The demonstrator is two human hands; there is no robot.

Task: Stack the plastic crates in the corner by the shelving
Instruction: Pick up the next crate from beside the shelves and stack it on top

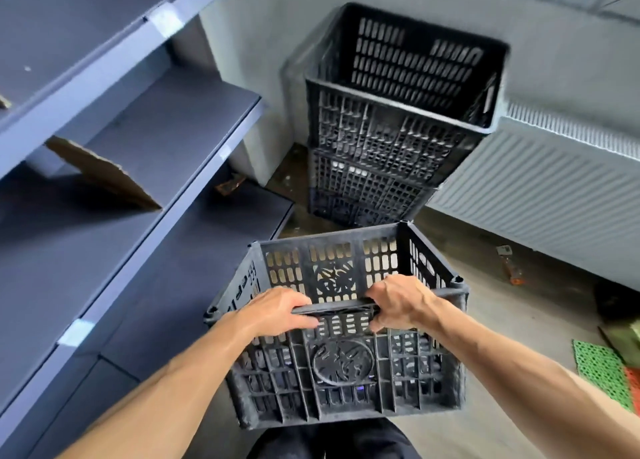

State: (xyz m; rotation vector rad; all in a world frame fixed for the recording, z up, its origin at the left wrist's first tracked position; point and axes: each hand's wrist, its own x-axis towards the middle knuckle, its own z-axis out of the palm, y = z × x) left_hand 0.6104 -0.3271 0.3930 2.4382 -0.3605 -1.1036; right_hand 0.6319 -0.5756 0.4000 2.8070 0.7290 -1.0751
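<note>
Left hand and right hand both curl tightly over the near rim of the black crate, fingers wrapped round its top bar. We hold it in front of us, apparently off the floor, a short way from the stack of crates standing in the corner between the shelving and the radiator.

Our worry is the grip. We have the crate by one side only, so its far edge can sag as we raise it, and we judge it could catch the stack's top rim instead of clearing it. If the corners do not seat squarely, the crate may sit crooked or tip the stack. Swinging wide could knock a shelf edge or the radiator. Scraps on the floor near the stack could upset our footing.
</note>
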